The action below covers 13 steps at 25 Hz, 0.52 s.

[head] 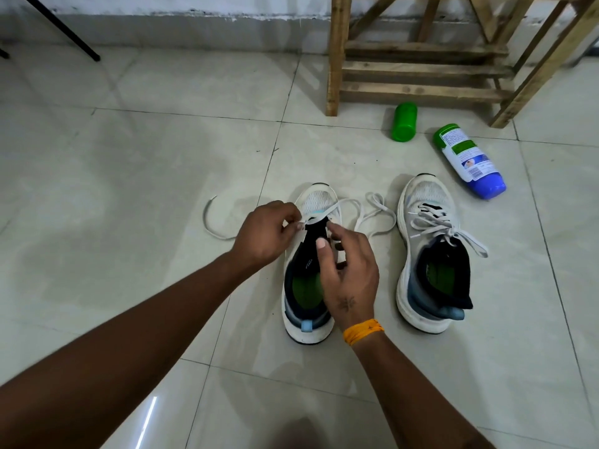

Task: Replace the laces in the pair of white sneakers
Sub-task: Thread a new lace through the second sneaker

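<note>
Threading the lace (324, 211) low on the near sneaker (308, 270), left hand (264, 234) and right hand (348, 270) both pinching it.
Pull unevenly and you leave one tail too short to tie.

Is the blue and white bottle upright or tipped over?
Tipped over: the bottle lies on its side on the floor tiles, green end toward the wooden rack.

**Camera setup: single head-worn view**

One wide-angle view only, so no overlap with another view. It looks forward and steeply down from the person's head onto a tiled floor (136, 163). Both forearms enter from the bottom edge, close to the lens. The wall base runs along the top edge; straight lines bow toward the frame edges. A wooden rack (421, 69) fills the upper right.
</note>
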Available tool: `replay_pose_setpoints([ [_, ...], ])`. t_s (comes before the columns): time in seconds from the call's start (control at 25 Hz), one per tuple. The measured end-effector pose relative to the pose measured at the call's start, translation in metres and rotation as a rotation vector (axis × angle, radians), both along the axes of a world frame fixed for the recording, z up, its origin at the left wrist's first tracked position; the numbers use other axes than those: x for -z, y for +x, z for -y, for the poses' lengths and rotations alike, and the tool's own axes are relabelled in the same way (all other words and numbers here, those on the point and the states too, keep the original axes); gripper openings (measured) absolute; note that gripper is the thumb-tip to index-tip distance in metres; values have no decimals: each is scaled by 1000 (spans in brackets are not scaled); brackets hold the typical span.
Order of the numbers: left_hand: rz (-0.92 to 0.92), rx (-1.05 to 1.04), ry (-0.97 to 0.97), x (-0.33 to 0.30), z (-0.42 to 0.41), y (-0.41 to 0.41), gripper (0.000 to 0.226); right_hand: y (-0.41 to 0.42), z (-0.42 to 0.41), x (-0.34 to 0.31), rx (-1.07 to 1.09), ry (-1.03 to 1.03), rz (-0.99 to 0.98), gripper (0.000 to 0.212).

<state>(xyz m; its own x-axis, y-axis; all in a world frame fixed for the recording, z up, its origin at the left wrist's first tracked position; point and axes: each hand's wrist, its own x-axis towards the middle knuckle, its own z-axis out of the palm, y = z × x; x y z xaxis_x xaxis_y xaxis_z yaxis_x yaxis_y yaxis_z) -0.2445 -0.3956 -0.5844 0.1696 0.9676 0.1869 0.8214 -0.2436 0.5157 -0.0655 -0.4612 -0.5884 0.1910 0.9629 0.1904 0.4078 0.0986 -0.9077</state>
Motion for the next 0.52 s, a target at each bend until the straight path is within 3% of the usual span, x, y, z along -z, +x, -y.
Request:
replay_pose_setpoints([
  [0.2, -26, 18, -2, 3, -8, -5, 4, 0, 13, 8, -111, -23, 10, 31],
  [0.28, -139, 25, -21, 1, -11, -5, 5, -3, 11, 9, -123, -48, 64, 29],
  [0.36, -298, -65, -130, 0, -17, -18, 17, -3, 9, 9, -114, -62, 111, 26],
  [0.44, -467, -198, -370, -2, -21, -39, 25, -1, 7, 8, -106, -69, 129, 25],
  [0.52, -582, -277, -522, -1, -17, -55, 20, -1, 6, 6, -111, -68, 130, 25],
])
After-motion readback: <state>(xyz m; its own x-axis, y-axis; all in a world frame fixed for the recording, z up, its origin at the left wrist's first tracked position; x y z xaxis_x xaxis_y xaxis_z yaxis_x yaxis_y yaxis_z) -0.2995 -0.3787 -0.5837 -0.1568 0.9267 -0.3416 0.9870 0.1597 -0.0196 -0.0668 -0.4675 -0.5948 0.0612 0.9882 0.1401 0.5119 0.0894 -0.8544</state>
